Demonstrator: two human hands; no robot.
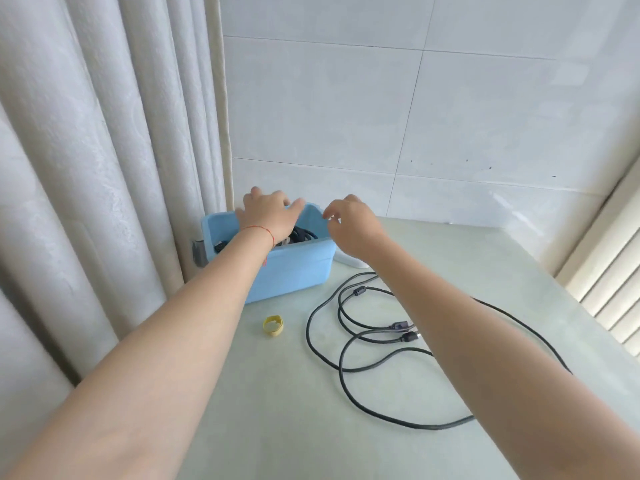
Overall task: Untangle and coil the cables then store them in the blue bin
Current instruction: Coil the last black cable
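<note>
White tiles (450,98) and a pale curtain (86,150) back the table (294,410), where your blue bin (291,271) sits in the far corner with dark cables (303,234) already inside. Your left hand (268,213) hovers over the bin with fingers spread, holding nothing; your right hand (353,225) hangs beside it, fingers loosely curled and empty. One black cable (346,375) lies in loose loops on the table, near a yellow strap (273,326).
</note>
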